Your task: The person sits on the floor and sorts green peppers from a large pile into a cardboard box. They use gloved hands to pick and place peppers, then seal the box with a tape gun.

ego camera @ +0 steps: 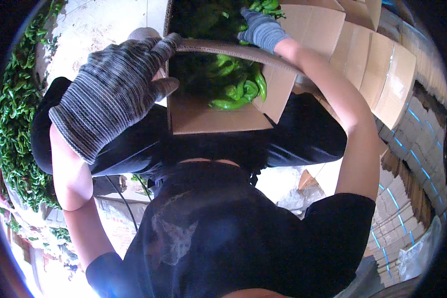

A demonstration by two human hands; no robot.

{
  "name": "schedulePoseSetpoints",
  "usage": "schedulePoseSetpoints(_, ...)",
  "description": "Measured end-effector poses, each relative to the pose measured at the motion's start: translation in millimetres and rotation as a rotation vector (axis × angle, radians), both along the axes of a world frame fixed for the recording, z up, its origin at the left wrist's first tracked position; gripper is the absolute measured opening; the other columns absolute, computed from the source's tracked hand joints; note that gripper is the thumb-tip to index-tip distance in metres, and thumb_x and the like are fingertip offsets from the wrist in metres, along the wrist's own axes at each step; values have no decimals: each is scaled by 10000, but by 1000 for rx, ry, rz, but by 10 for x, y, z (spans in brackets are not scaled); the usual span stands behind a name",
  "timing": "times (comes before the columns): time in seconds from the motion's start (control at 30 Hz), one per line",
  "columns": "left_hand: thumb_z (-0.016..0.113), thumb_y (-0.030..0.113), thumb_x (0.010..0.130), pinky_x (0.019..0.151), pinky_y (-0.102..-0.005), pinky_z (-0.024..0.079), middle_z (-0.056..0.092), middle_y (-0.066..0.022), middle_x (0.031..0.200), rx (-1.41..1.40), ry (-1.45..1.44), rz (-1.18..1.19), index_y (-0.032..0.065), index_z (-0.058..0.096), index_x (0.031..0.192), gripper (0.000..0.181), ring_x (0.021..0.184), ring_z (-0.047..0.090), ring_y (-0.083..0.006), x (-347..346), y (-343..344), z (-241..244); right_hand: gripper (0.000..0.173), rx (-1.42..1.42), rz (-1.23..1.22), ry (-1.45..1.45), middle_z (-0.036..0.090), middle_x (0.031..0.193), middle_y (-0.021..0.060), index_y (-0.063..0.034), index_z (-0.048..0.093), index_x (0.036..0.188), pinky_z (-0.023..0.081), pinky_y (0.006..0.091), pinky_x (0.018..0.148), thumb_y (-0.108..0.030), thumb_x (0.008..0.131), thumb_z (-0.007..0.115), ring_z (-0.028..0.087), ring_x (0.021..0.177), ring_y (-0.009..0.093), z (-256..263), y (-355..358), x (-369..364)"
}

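Observation:
My left hand, in a grey striped knit glove, is at the left side of an open cardboard box. Its index finger touches a raised cardboard edge that crosses the box; whether it grips anything is unclear. My right hand, in a grey glove, reaches over that edge at the box's far right, beside green peppers. Its fingertips are dark and partly hidden, so a hold cannot be made out. More long green peppers lie on the near side of the edge. The box's inside is in deep shadow.
A large heap of green peppers lies at the left. Cardboard flaps or boxes stand at the right, beside stacks of flattened cardboard with blue straps. My bent legs flank the box. Clear plastic lies at the lower right.

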State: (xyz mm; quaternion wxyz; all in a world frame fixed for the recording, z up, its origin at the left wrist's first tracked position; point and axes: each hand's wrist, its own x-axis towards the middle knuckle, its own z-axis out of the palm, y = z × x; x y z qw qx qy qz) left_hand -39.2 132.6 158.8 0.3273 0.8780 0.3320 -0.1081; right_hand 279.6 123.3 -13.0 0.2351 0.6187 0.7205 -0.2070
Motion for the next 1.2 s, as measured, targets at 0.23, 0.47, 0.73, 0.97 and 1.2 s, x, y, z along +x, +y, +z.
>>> schedulePoseSetpoints(0.23, 585, 352, 865, 846, -397, 479, 598, -146, 1126, 88, -18, 6, 149, 420, 1358, 557, 975, 598, -321, -11, 36, 22, 605, -155, 174, 292, 645, 888, 162, -114, 564, 1119, 488, 423, 698, -358, 609, 780, 623, 811, 301, 609, 466, 293)
schedulePoseSetpoints(0.47, 612, 280, 847, 717, -385, 501, 651, -119, 919, 171, -142, -32, 67, 499, 1281, 497, 811, 634, -294, 49, 49, 15, 484, -345, -406, 806, 611, 973, 44, -37, 536, 1114, 517, 311, 725, -136, 709, 781, 581, 880, 154, 1408, 599, 722)
schedulePoseSetpoints(0.73, 602, 222, 850, 746, -349, 499, 622, -118, 970, -54, -69, 80, 134, 557, 1235, 397, 839, 612, -290, 114, 187, 89, 486, -39, -339, 617, 590, 978, 84, -5, 567, 1091, 485, 310, 744, -235, 717, 776, 562, 892, 156, 1552, 508, 724)
schedulePoseSetpoints(0.97, 583, 121, 833, 807, -361, 498, 625, -145, 1046, 474, -324, -236, 58, 594, 1110, 283, 979, 601, -289, 587, 495, -237, 575, 179, -364, 902, 585, 986, 76, -8, 521, 1139, 457, 327, 827, -285, 696, 762, 560, 944, 189, 1752, 265, 930)
schedulePoseSetpoints(1.2, 569, 183, 816, 751, -403, 536, 661, -178, 1012, 303, 702, -963, 41, 657, 1074, 308, 904, 653, -322, 1593, 592, -898, 596, 680, -578, 865, 519, 1281, 152, 5, 442, 1309, 405, 332, 984, -279, 820, 632, 522, 1147, 264, 2079, -960, 1761)
